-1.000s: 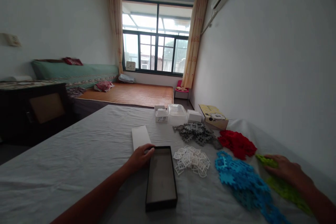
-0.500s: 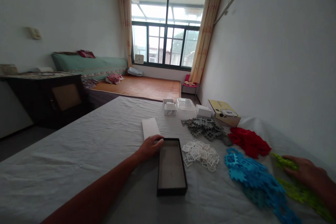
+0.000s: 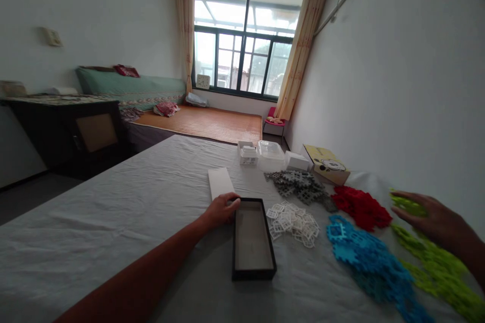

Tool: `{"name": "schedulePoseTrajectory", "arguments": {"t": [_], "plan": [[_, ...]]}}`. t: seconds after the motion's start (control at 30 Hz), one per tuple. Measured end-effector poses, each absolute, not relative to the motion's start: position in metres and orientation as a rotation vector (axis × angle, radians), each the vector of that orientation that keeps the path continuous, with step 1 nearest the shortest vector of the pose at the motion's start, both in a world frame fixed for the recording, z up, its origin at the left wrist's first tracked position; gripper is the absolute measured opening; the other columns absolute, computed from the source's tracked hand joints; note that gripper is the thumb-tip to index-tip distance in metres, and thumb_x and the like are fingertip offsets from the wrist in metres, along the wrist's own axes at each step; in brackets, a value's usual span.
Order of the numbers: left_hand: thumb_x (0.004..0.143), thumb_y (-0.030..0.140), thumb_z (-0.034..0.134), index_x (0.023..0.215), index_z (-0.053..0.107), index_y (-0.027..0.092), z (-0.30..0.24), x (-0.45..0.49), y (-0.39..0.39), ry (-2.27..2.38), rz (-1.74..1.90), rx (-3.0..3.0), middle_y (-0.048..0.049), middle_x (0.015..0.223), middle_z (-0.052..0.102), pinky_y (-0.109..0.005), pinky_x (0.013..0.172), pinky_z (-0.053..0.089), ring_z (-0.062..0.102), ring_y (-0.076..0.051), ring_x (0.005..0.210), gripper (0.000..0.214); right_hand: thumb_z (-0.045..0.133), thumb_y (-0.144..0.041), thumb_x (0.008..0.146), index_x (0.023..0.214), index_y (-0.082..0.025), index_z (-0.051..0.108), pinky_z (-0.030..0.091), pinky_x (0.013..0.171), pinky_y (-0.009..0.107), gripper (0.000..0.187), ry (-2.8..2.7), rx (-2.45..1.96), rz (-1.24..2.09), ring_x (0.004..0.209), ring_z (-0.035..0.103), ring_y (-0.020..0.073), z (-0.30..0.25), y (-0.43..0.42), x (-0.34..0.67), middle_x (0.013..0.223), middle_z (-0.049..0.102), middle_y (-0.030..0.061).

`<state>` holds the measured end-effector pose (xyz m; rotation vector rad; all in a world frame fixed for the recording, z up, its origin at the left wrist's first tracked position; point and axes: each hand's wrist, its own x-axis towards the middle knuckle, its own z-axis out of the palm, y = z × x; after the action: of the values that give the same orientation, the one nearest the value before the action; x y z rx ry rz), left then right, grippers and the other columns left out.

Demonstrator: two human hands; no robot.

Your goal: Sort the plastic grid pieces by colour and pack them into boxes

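My left hand (image 3: 223,209) is closed on the upper left corner of a shallow black box (image 3: 254,242), which lies open with a bare greyish inside. Under and beyond that hand is a flat white panel, perhaps a lid (image 3: 221,182). At the right, my right hand (image 3: 428,210) grips some lime-green plastic lattice pieces (image 3: 408,205), held above the lime-green pile (image 3: 435,267). A blue pile (image 3: 369,252) of similar pieces lies left of it. White square frames (image 3: 293,223) sit beside the box, with red pieces (image 3: 361,207) and dark grey pieces (image 3: 299,185) behind.
Along the table's far end stand a small white box (image 3: 247,154), a clear plastic tub (image 3: 271,155), a white block-like box (image 3: 297,160) and a yellow carton (image 3: 326,163). A wall rises close on the right. Grey cloth (image 3: 113,217) covers the table.
My right hand has lifted from the lime-green pile with pieces in its fingers. My left hand stays on the black box. The view has shifted slightly.
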<state>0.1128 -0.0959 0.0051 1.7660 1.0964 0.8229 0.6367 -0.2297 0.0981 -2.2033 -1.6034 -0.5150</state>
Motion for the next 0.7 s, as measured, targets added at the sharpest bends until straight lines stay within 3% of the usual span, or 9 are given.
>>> {"name": "schedulePoseTrajectory", "arguments": {"t": [0.17, 0.33, 0.5, 0.6, 0.7], "plan": [[0.078, 0.050, 0.049, 0.096, 0.060, 0.014, 0.002, 0.111, -0.097, 1.053, 0.818, 1.758, 0.0000, 0.064, 0.060, -0.023, 0.039, 0.045, 0.055, -0.014, 0.044, 0.041, 0.060, -0.051, 0.072, 0.114, -0.027, 0.059, 0.041, 0.096, 0.038, 0.049, -1.779, -1.665, 0.107, 0.111, 0.054, 0.0246, 0.128, -0.205, 0.447, 0.123, 0.057, 0.0060], [0.079, 0.049, 0.047, 0.096, 0.059, 0.015, 0.000, 0.110, -0.098, 1.026, 0.812, 1.724, 0.0010, 0.061, 0.057, -0.023, 0.038, 0.046, 0.057, -0.014, 0.046, 0.040, 0.063, -0.040, 0.074, 0.113, -0.023, 0.060, 0.046, 0.088, 0.038, 0.043, -1.788, -1.364, 0.572, 0.100, 0.059, 0.0222, 0.104, -0.191, 0.320, 0.113, 0.062, 0.0057], [0.082, 0.049, 0.043, 0.092, 0.060, 0.016, -0.003, 0.109, -0.096, 1.041, 0.806, 1.780, 0.0024, 0.056, 0.053, -0.022, 0.037, 0.044, 0.055, -0.014, 0.046, 0.039, 0.060, -0.034, 0.076, 0.111, -0.023, 0.062, 0.041, 0.096, 0.040, 0.037, -1.870, -1.416, 0.424, 0.108, 0.055, 0.0231, 0.074, -0.183, 0.275, 0.113, 0.062, 0.0071], [0.084, 0.051, 0.037, 0.086, 0.059, 0.016, -0.004, 0.109, -0.096, 1.040, 0.826, 1.794, 0.0021, 0.059, 0.052, -0.021, 0.035, 0.043, 0.054, -0.013, 0.046, 0.041, 0.057, -0.037, 0.078, 0.124, -0.019, 0.053, 0.035, 0.102, 0.046, 0.050, -1.914, -1.518, 0.202, 0.120, 0.047, 0.0275, 0.066, -0.183, 0.264, 0.124, 0.056, 0.0123], [0.086, 0.051, 0.032, 0.092, 0.058, 0.016, -0.004, 0.109, -0.095, 1.037, 0.822, 1.775, 0.0016, 0.062, 0.052, -0.022, 0.035, 0.043, 0.055, -0.014, 0.048, 0.044, 0.053, -0.037, 0.081, 0.133, -0.015, 0.043, 0.035, 0.103, 0.045, 0.057, -1.949, -1.552, 0.177, 0.124, 0.043, 0.0271, 0.068, -0.189, 0.266, 0.131, 0.051, 0.0140]]}}
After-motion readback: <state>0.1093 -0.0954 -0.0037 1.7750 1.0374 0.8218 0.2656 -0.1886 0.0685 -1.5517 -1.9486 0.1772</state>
